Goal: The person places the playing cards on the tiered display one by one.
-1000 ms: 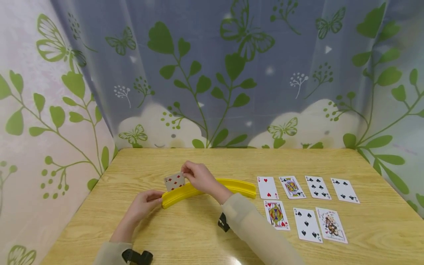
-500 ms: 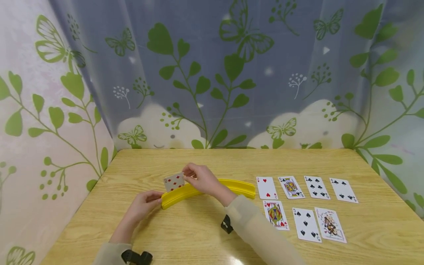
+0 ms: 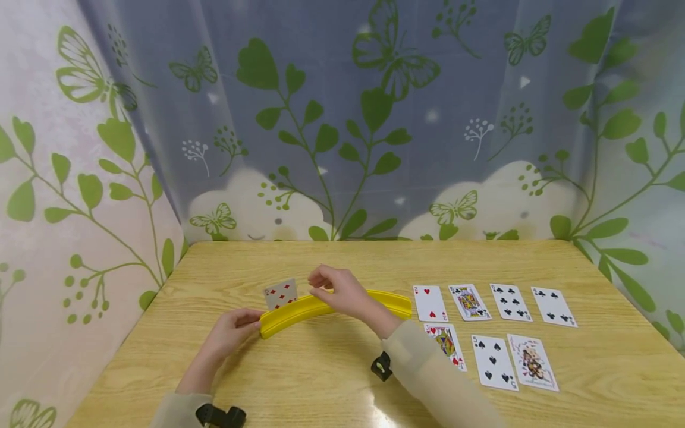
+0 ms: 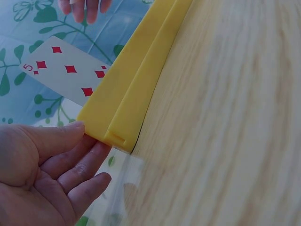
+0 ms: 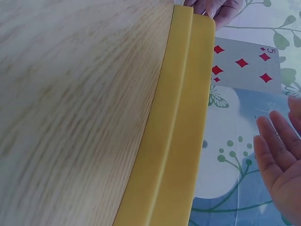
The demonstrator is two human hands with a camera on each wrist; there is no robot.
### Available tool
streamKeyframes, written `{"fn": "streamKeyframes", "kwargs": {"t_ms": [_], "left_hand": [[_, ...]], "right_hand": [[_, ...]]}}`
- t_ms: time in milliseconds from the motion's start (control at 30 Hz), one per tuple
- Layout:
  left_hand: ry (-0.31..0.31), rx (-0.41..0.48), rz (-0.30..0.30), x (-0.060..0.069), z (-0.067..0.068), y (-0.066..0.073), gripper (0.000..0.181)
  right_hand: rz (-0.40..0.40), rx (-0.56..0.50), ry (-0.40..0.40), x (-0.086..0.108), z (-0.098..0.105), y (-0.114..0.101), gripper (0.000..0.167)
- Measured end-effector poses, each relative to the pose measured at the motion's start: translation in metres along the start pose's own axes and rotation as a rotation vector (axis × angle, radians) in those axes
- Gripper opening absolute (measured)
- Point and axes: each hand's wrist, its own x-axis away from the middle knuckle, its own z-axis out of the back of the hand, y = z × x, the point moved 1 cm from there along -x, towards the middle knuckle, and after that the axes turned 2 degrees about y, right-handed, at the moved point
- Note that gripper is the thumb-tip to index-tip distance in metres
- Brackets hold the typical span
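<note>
A curved yellow card holder [image 3: 299, 309] stands on the table, with the five of diamonds [image 3: 280, 293] upright in its left part, tilted a little. My left hand [image 3: 231, 333] pinches the holder's left end between thumb and fingers; in the left wrist view the thumb of the left hand [image 4: 56, 165] presses the corner of the holder [image 4: 127, 80]. Just right of the card, my right hand [image 3: 345, 293] hovers over the holder with nothing in it. In the right wrist view the right hand [image 5: 284, 165] has loosely extended fingers, apart from the card [image 5: 244, 65].
On the table [image 3: 332, 380] at the right lie face-up cards in two rows: two of hearts [image 3: 430, 304], king [image 3: 470, 302], six of clubs [image 3: 511, 302] and four of clubs [image 3: 554, 307] behind; jack [image 3: 445, 342], five of spades [image 3: 495, 362] and joker [image 3: 533, 362] in front. A patterned curtain [image 3: 321, 119] hangs behind.
My right hand has let go of the five of diamonds and moved a little to the right, its fingers loosening. The card stays in the holder. My left hand keeps its grip.
</note>
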Motion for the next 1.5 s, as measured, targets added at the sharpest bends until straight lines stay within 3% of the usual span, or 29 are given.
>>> {"fn": "streamKeyframes", "kwargs": {"t_ms": [333,600,933,1500], "left_hand": [[-0.002,-0.010,-0.012,0.000,0.000,-0.002,0.022],[0.003,-0.011,-0.009,-0.002,0.000,-0.002,0.021],[0.004,-0.022,-0.003,0.000,0.001,0.001,0.021],[-0.006,-0.036,-0.009,-0.001,0.001,-0.001,0.022]], "right_hand": [[-0.005,0.021,-0.009,0.015,0.013,0.002,0.018],[0.009,-0.035,-0.033,0.028,0.024,0.005,0.029],[0.058,-0.029,-0.057,0.046,0.038,0.003,0.038],[-0.021,0.014,-0.043,0.080,0.065,0.013,0.039]]}}
